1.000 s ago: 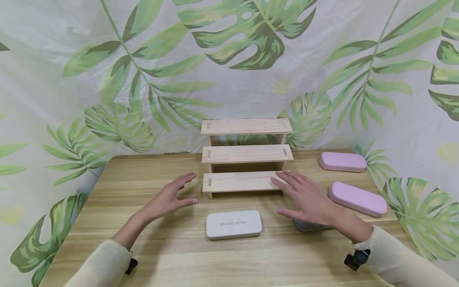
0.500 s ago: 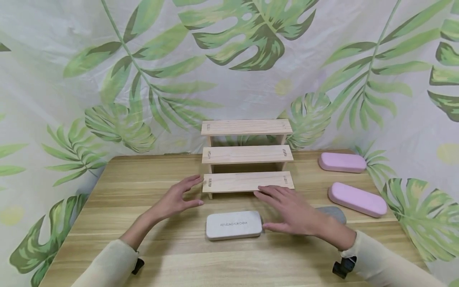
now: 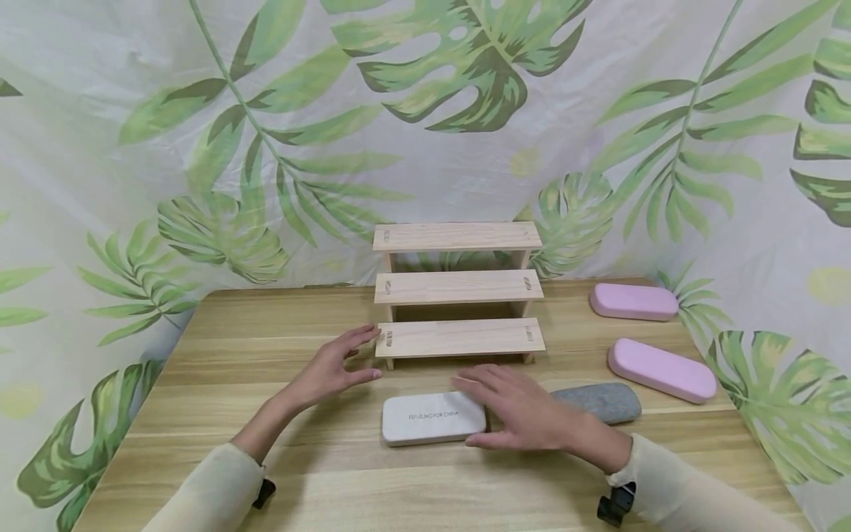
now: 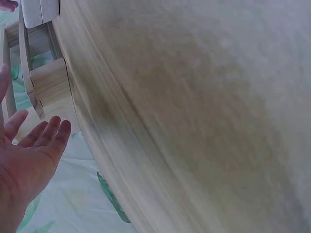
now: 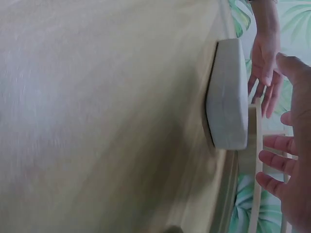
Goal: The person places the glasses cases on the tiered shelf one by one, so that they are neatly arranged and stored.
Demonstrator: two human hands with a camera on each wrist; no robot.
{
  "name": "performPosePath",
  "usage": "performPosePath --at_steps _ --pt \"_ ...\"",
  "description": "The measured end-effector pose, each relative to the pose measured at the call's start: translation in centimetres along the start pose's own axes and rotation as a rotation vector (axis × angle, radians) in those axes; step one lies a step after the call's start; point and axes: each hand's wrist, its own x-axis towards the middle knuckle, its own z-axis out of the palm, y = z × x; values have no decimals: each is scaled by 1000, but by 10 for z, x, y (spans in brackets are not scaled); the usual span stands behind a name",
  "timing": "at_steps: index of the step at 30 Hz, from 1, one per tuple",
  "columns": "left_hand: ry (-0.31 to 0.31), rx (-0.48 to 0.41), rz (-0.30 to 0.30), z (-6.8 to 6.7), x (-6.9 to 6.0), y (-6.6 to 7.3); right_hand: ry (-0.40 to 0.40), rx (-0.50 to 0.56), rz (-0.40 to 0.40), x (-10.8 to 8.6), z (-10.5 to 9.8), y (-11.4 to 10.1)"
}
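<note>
A pale grey glasses case with printed lettering lies on the table before the stepped wooden shelf. My right hand hovers over its right end, fingers spread and thumb apart; in the right wrist view the case stands clear of the fingers. By the left end of the lowest shelf board is my left hand, with fingers extended and nothing held. The left wrist view shows that hand palm up to the camera. A darker grey case lies partly hidden behind my right hand.
Two pink cases lie at the table's right side, one behind the other. The wooden table reaches back to a leaf-patterned cloth. The shelf has three levels and stands at the table's back edge.
My right hand has moved left and toward me, from the lowest board to the pale case's right end, uncovering the darker case. My left hand has shifted slightly right.
</note>
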Motion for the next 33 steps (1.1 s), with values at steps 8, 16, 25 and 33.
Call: performPosePath --at_steps 8,16,25,33 --pt "6 -20 -13 5 2 1 -17 59 31 6 14 -7" --pt "31 -19 -12 10 4 1 -5 79 33 10 25 -9" --pt "57 -37 -39 14 7 2 -27 101 51 11 38 -10" --pt "111 -19 -46 17 12 1 -14 103 40 13 43 -12"
